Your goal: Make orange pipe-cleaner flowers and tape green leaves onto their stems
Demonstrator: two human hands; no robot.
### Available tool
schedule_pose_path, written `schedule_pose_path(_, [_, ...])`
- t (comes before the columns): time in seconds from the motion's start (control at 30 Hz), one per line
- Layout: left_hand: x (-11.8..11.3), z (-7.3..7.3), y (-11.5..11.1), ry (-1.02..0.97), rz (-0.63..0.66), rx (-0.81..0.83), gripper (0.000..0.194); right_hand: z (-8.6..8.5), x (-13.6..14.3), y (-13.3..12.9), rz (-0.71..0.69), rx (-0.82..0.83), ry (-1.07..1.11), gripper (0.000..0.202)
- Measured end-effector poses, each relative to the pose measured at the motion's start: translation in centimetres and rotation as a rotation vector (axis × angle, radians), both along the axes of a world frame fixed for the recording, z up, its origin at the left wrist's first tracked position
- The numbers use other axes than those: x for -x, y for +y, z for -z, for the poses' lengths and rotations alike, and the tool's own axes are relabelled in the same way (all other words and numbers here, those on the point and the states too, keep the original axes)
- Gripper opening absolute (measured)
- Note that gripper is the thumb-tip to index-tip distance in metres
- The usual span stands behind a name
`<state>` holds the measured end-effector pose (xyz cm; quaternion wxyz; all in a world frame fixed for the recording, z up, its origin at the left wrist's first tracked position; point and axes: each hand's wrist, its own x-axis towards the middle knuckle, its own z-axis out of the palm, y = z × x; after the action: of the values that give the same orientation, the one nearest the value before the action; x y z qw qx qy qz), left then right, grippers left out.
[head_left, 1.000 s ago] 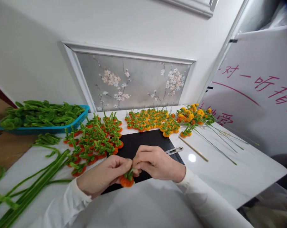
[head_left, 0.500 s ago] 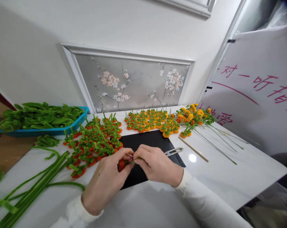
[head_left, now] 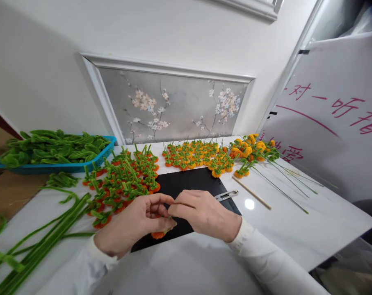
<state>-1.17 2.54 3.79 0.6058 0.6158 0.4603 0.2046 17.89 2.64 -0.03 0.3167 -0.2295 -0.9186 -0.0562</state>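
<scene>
A small orange pipe-cleaner flower [head_left: 158, 235] with a bit of green shows beneath the thumb of my left hand [head_left: 132, 223]. The fingers there are curled around it, and they hide most of its green part. My right hand [head_left: 202, 215] meets the left index fingertip, its thumb and fingers pressed together in a pinch. Whatever lies in that pinch is hidden. Both hands are over the lower part of a black mat [head_left: 188, 180]. Just beyond the right hand, silver thread snips [head_left: 227, 195] rest on the mat's right edge.
Rows of orange flowers with green stems [head_left: 121, 180] stand on the left. Yellow-orange flowers [head_left: 195, 153] line the back, with a stemmed bunch [head_left: 250, 147] at right. A blue basket [head_left: 59, 168] holds green leaves. Green pipe cleaners [head_left: 50, 237] lie front left, a thin stick [head_left: 252, 192] right.
The flower has shifted down, from between the fingertips to beneath my left thumb. My left hand has turned and its thumb is stretched toward the right hand. The right hand has moved little.
</scene>
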Motion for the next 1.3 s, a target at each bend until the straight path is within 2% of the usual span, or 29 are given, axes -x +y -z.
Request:
schedule_pose_path(0.1, [0.3, 0.0, 0.1, -0.094, 0.030, 0.128, 0.042, -0.1, 0.2, -0.2, 0.001, -0.070, -0.003, 0.020])
schedule_pose_path(0.2, [0.4, -0.4, 0.1, -0.071, 0.061, 0.072, 0.039, 0.0, 0.3, -0.3, 0.018, -0.019, -0.004, 0.022])
schedule_pose_path(0.33, [0.4, -1.3, -0.3, 0.081, 0.004, -0.318, 0.027, 0.1, 0.2, -0.1, 0.086, 0.159, 0.102, 0.020])
schedule_pose_path(0.4, [0.4, -1.4, -0.7, 0.178, -0.039, -0.575, 0.030, 0.1, 0.2, 0.0, 0.091, 0.237, 0.172, 0.016])
schedule_pose_path(0.47, [0.2, -1.1, -1.1, 0.290, -0.024, -0.804, 0.033, 0.1, 0.3, 0.1, 0.078, 0.284, 0.215, 0.014])
schedule_pose_path(0.53, [-0.1, -0.5, -1.4, 0.371, 0.036, -0.926, 0.025, 0.1, 0.3, 0.1, 0.077, 0.305, 0.226, 0.012])
schedule_pose_path(0.6, [-0.6, 0.0, -1.6, 0.407, 0.042, -0.983, 0.016, 0.1, 0.4, 0.1, 0.087, 0.315, 0.215, 0.011])
schedule_pose_path(0.67, [-0.9, 0.3, -1.6, 0.434, 0.008, -0.970, 0.015, 0.1, 0.5, -0.1, 0.105, 0.313, 0.193, 0.011])
schedule_pose_path(0.73, [-1.0, 0.3, -1.5, 0.417, -0.030, -0.864, 0.010, 0.1, 0.5, -0.2, 0.123, 0.298, 0.158, 0.012])
schedule_pose_path(0.8, [-0.8, -0.1, -1.1, 0.315, -0.047, -0.673, 0.006, 0.1, 0.6, -0.2, 0.132, 0.270, 0.117, 0.013])
schedule_pose_path(1.0, [0.4, -0.8, 0.0, -0.104, 0.009, 0.032, 0.008, 0.0, 0.3, -0.3, 0.107, 0.140, 0.023, 0.021])
schedule_pose_path(1.1, [0.6, -0.7, 0.2, -0.217, 0.003, 0.221, 0.013, -0.2, 0.3, -0.4, 0.102, 0.061, 0.001, 0.024])
schedule_pose_path(1.17, [0.5, -0.8, 0.2, -0.191, -0.013, 0.195, 0.014, -0.2, 0.3, -0.4, 0.113, 0.046, -0.007, 0.024])
schedule_pose_path(1.2, [0.5, -0.8, 0.1, -0.137, -0.019, 0.124, 0.015, -0.2, 0.3, -0.5, 0.125, 0.057, -0.008, 0.024])
schedule_pose_path(1.3, [0.0, -1.1, -0.6, 0.145, -0.013, -0.304, 0.019, -0.1, 0.5, -0.4, 0.158, 0.120, 0.010, 0.019])
